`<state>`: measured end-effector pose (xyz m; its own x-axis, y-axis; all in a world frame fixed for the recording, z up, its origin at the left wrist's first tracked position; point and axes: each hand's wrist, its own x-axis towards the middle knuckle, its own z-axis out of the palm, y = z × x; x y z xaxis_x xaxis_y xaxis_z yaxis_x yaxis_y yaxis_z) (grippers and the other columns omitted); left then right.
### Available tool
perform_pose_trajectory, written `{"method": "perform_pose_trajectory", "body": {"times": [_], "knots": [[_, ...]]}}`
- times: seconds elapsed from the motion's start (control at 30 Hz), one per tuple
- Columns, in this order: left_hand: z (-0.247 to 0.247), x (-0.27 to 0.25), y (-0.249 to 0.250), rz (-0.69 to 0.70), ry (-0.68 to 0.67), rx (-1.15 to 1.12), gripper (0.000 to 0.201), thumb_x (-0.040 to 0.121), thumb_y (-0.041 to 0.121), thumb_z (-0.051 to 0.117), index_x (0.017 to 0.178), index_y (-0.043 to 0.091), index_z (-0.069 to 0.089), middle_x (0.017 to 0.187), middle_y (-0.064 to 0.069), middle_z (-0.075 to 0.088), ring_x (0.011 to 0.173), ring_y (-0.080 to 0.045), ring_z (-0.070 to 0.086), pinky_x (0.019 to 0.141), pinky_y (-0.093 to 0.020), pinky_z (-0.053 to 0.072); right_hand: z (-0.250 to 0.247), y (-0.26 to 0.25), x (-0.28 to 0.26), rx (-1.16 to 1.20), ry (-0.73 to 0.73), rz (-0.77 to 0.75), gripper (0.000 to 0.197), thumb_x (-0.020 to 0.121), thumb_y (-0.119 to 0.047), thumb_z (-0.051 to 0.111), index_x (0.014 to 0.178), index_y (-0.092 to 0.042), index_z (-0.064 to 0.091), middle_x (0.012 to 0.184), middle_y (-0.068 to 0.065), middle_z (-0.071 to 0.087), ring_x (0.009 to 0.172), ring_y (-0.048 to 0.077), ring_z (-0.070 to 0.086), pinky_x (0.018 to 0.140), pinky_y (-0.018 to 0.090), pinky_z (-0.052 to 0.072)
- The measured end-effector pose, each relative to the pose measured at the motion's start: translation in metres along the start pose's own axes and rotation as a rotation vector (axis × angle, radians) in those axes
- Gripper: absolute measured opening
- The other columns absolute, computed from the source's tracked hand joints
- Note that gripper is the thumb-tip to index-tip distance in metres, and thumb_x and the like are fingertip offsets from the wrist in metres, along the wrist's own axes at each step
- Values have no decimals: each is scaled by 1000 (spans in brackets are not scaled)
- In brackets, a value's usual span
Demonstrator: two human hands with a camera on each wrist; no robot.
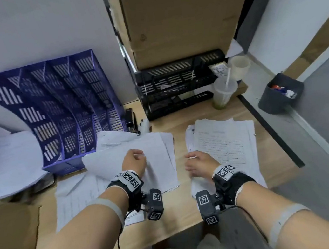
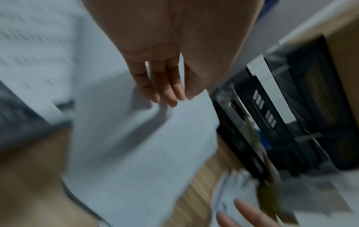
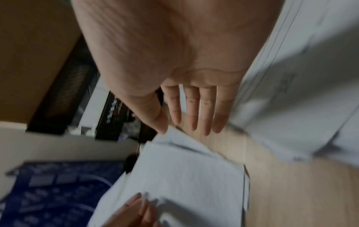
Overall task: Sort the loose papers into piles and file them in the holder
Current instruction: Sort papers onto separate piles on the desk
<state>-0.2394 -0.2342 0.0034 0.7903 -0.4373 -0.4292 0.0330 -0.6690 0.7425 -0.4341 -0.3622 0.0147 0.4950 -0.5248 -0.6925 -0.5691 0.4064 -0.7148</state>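
Note:
A blue slotted file holder (image 1: 61, 115) lies at the back left of the wooden desk (image 1: 187, 213). Two piles of white paper lie side by side: a left pile (image 1: 156, 151) and a right pile (image 1: 228, 144) with handwriting on top. My left hand (image 1: 140, 156) is on the left pile. In the blurred left wrist view its thumb and fingers (image 2: 167, 95) seem to pinch the corner of one sheet (image 2: 139, 145). My right hand (image 1: 191, 162) hovers at the right pile's left edge, its fingers (image 3: 194, 116) straight and spread, holding nothing.
More loose sheets (image 1: 7, 161) spread at the far left and under my left forearm. A black tray rack (image 1: 179, 82), a big cardboard box (image 1: 178, 17), a plastic cup with a straw (image 1: 224, 92) and a paper cup (image 1: 239, 68) stand behind. A dark bin (image 1: 280, 94) is on the floor to the right.

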Motion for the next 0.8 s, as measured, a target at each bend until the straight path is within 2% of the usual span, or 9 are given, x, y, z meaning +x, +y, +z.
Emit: {"method": "perform_pose_trajectory", "body": {"times": [0.07,0.13,0.23,0.3,0.47,0.6,0.67,0.73,0.8], "knots": [[-30,-1,-14,-20,87,11,21,83,3,55,98,17,60,87,-11,67,74,-30,63,73,-34,54,30,0,14,-151,-66,14,53,85,-17,68,134,-16,46,124,10,58,105,24,60,95,38,52],[-51,-3,-27,-72,124,-9,20,85,5,57,102,16,58,86,-9,63,69,-27,59,66,-30,50,52,3,26,-218,-79,21,75,82,-20,73,145,-14,33,138,12,50,120,25,55,104,35,44],[-70,3,-54,-180,86,-124,28,81,13,66,100,24,48,89,-11,58,84,-32,63,81,-48,55,74,6,36,-260,-38,0,88,77,-25,79,147,-10,27,141,12,50,123,26,54,108,35,40],[-78,5,-63,-265,53,-202,37,82,16,69,107,24,43,100,-14,55,92,-32,60,79,-50,56,83,2,36,-253,-21,-43,81,77,-22,79,144,-10,35,139,7,50,124,24,53,104,30,40],[-88,-1,-54,-377,-5,-364,52,89,36,65,130,20,37,122,-8,50,101,-28,59,85,-51,56,93,-14,21,-308,-64,-218,27,80,-12,71,107,-13,72,110,5,72,102,25,66,94,42,53],[-104,3,-46,-419,-34,-505,83,74,72,61,135,21,36,132,-12,52,111,-35,62,84,-59,56,89,-41,-2,-485,-91,-437,21,83,-2,65,85,-21,75,95,2,66,92,16,58,83,29,44],[-114,5,-42,-466,-131,-605,87,61,86,59,124,27,51,122,-14,63,105,-39,67,83,-63,55,86,-48,-10,-551,-70,-522,41,81,2,65,63,-35,62,84,-6,60,86,15,56,85,31,44],[-122,5,-37,-454,-261,-630,73,69,79,59,112,20,66,108,-16,71,99,-36,69,88,-62,53,83,-48,-19,-608,-44,-540,53,79,11,58,59,-38,57,82,-14,58,87,13,58,85,26,47],[-126,3,-36,-431,-245,-539,48,81,43,67,108,4,64,92,-17,69,82,-32,69,87,-56,55,80,-42,-27,-610,-41,-538,61,76,20,44,65,-37,64,89,-11,63,93,12,61,87,22,49]]}}
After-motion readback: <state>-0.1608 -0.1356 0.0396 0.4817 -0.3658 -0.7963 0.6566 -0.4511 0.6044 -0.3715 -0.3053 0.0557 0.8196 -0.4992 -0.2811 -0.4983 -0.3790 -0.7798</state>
